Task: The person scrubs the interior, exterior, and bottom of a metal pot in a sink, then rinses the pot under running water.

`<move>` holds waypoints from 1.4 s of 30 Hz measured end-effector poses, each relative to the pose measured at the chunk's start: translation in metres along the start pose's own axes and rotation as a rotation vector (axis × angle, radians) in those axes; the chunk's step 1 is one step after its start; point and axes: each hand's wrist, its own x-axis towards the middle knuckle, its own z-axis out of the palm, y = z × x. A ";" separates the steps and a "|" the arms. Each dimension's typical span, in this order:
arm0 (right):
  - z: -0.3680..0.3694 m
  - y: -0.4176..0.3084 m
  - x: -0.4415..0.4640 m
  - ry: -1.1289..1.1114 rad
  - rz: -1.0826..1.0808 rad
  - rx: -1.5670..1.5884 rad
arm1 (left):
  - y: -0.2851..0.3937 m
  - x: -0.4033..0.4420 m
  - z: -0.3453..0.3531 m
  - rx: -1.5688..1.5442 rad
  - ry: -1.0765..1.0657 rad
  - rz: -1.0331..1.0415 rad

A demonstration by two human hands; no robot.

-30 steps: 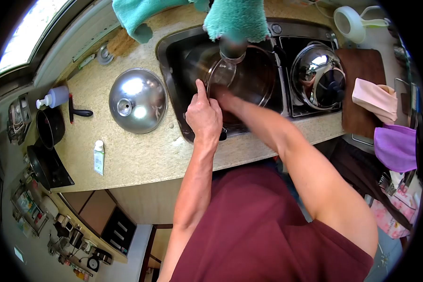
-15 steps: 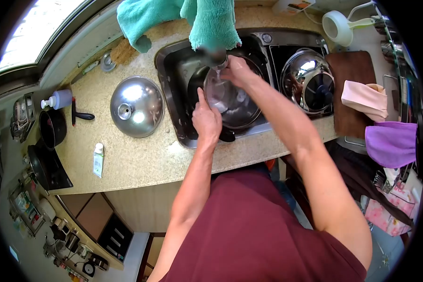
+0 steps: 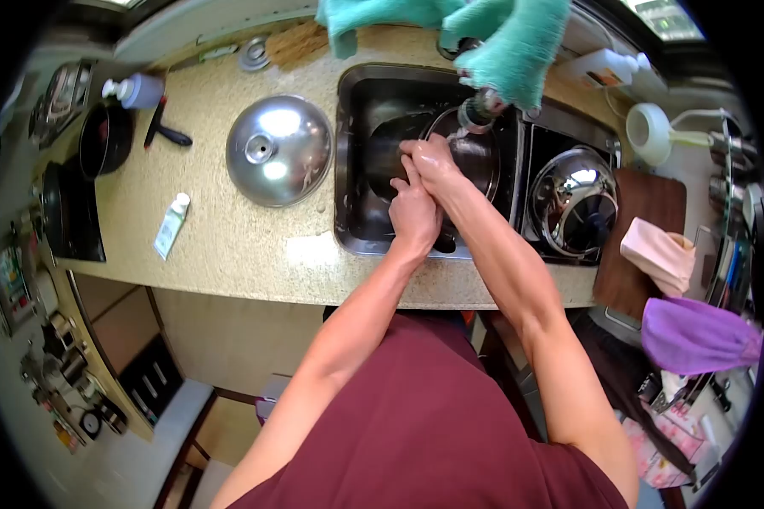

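Over the left basin (image 3: 348, 161) of the dark metal sink, my two hands meet. My right hand (image 3: 433, 161) is wet and lies across the fingers of my left hand (image 3: 416, 212), its own fingers pointing left and slightly bent. The left index finger is stretched out and the thumb stands apart; some left fingers are hidden under the right hand. No object shows in either hand. Just beyond them is the faucet head (image 3: 475, 119), with a green towel (image 3: 518, 59) draped over the faucet. Below, a dark round pan (image 3: 384, 153) and another round vessel (image 3: 484, 161) lie in the basin.
Left of the sink lie a domed metal lid (image 3: 301, 161), a tube (image 3: 171, 226), a black-handled tool (image 3: 171, 136) and a pump bottle (image 3: 140, 90). A shiny lid (image 3: 560, 204) covers the right basin. Beyond it are a brown board (image 3: 632, 280) and cloths.
My right hand has come away from the faucet onto my left hand. The water stream beneath the faucet no longer shows clearly. The view has turned and shifted left.
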 end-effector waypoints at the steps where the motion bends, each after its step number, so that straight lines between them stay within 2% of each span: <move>1: -0.008 -0.001 0.001 -0.118 0.044 0.175 | 0.001 0.000 0.000 -0.016 0.020 -0.017; 3: -0.018 -0.044 -0.014 0.143 0.078 0.243 | 0.000 -0.007 0.003 0.104 0.048 0.033; 4: -0.021 -0.048 -0.022 0.114 0.061 0.241 | 0.006 -0.005 -0.010 0.102 -0.070 0.013; 5: -0.026 -0.054 -0.021 0.095 0.027 0.243 | 0.012 -0.003 -0.016 0.090 -0.050 0.047; 6: -0.032 -0.017 0.008 0.087 -0.012 0.361 | 0.008 0.003 -0.018 0.049 0.011 0.236; 7: -0.043 -0.016 0.004 0.084 -0.018 0.337 | 0.000 0.005 -0.016 0.008 0.074 0.420; 9: -0.063 -0.010 -0.018 -0.043 -0.007 0.249 | -0.009 0.004 0.001 -0.242 0.013 0.408; 11: -0.068 -0.011 -0.043 -0.095 -0.118 0.309 | -0.015 0.016 0.010 -0.366 0.018 0.419; 13: -0.075 -0.013 -0.051 -0.041 -0.216 0.332 | -0.014 0.026 0.008 -0.466 0.001 0.545; 15: -0.079 -0.022 -0.062 -0.043 -0.244 0.317 | -0.003 0.038 0.007 -0.467 0.090 0.587; 18: -0.087 -0.034 -0.076 -0.014 -0.270 0.292 | 0.011 0.066 0.007 -0.242 0.159 0.728; 19: -0.088 -0.034 -0.078 0.011 -0.269 0.279 | 0.016 0.078 0.006 -0.244 0.161 0.725; 21: -0.097 -0.020 -0.075 0.022 -0.322 0.175 | 0.033 0.103 -0.010 0.151 -0.072 0.691; 22: -0.101 -0.016 -0.078 0.034 -0.350 0.045 | 0.042 0.118 -0.015 0.148 -0.068 0.689; 23: -0.104 -0.013 -0.080 0.048 -0.376 -0.086 | 0.051 0.133 -0.019 0.181 -0.288 0.524; 24: -0.097 -0.017 -0.085 0.039 -0.389 -0.068 | 0.057 0.141 -0.018 0.212 -0.505 0.353; 25: -0.095 -0.024 -0.091 0.003 -0.426 -0.107 | 0.065 0.139 -0.013 0.211 -0.500 0.352; 27: -0.094 -0.016 -0.081 0.012 -0.442 -0.116 | 0.073 0.126 0.004 -0.046 -0.272 0.247; 28: -0.097 -0.011 -0.078 0.011 -0.447 -0.110 | 0.070 0.121 0.006 -0.257 -0.200 0.205; 29: -0.102 -0.005 -0.075 0.009 -0.444 -0.091 | 0.069 0.110 0.010 -0.457 -0.032 0.280; 32: -0.106 0.003 -0.079 -0.025 -0.465 -0.071 | 0.062 0.099 0.003 -0.402 -0.100 0.238; 34: -0.109 -0.003 -0.091 -0.087 -0.397 -0.105 | 0.058 0.115 -0.004 -0.271 -0.264 0.398; 35: -0.111 -0.009 -0.091 -0.088 -0.403 -0.111 | 0.065 0.123 -0.020 -0.270 -0.355 0.320; 37: -0.116 -0.015 -0.092 -0.093 -0.317 -0.218 | 0.054 0.160 0.005 -0.210 -0.379 0.544; 39: -0.115 -0.021 -0.090 -0.096 -0.333 -0.226 | 0.064 0.147 -0.004 -0.244 -0.363 0.499; 41: -0.105 -0.028 -0.089 -0.124 -0.391 -0.013 | 0.075 0.126 -0.026 -0.265 -0.340 0.447; 42: -0.106 -0.026 -0.084 -0.111 -0.375 -0.010 | 0.081 0.109 -0.039 -0.314 -0.338 0.328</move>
